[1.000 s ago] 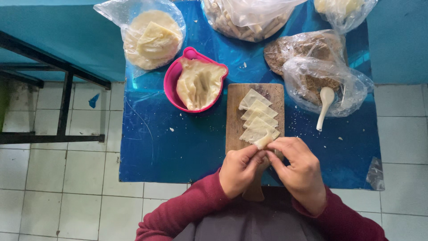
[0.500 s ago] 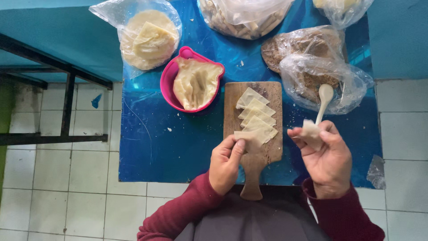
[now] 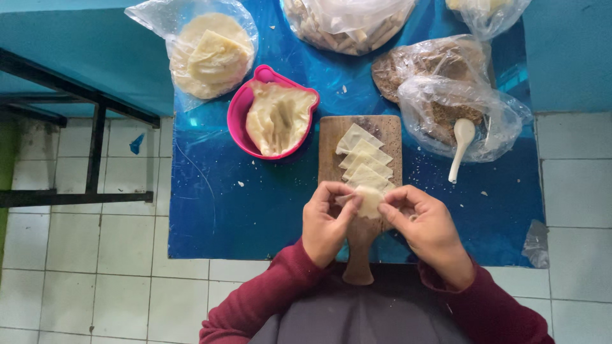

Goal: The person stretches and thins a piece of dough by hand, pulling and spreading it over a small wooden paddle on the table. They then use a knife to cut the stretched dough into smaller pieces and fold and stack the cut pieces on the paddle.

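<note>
Both hands meet over the near end of a wooden board [image 3: 360, 137], at six o'clock on the blue table [image 3: 210, 210]. The left hand [image 3: 325, 223] and the right hand [image 3: 428, 229] curl inward, fingertips pinched shut on one pale wrapper [image 3: 368, 200] held between them. More folded wrappers [image 3: 363, 159] lie in a row at twelve o'clock from it. A pink bowl [image 3: 239, 111] sits at ten o'clock, a white spoon [image 3: 460, 146] at two o'clock. White floor tiles [image 3: 76, 255] show around the table.
</note>
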A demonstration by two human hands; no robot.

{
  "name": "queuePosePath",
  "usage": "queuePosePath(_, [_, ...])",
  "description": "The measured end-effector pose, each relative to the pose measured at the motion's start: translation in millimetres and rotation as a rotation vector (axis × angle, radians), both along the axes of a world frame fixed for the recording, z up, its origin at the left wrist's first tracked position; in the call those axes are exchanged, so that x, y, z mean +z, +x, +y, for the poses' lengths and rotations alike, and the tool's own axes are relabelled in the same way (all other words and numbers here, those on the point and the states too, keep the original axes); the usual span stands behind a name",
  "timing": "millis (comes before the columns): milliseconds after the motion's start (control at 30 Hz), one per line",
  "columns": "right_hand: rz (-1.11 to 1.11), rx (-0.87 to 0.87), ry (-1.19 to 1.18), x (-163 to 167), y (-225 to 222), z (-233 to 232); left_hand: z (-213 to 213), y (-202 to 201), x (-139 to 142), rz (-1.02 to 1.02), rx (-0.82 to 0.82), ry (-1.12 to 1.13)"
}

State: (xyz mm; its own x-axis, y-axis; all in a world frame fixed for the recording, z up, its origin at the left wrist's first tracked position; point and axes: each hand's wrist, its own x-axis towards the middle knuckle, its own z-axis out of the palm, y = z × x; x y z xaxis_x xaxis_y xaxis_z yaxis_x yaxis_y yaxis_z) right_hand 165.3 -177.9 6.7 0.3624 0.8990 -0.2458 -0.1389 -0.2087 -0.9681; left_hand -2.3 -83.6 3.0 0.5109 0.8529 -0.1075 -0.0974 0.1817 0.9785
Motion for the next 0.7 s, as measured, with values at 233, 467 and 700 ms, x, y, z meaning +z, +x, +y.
queuePosePath(233, [-0.713, -0.078, -0.039, 27, -6, 17, 5, 4, 20, 0.395, 0.038, 0.55])
queuePosePath(467, [-0.807, -0.083, -0.053, 32, -9, 19, 3, 1, 26, 0.386, 0.012, 0.733])
queuePosePath(700, [-0.845, -0.11, -0.072, 37, -4, 13, 3, -3, 28, 0.47, 0.016, 0.8])
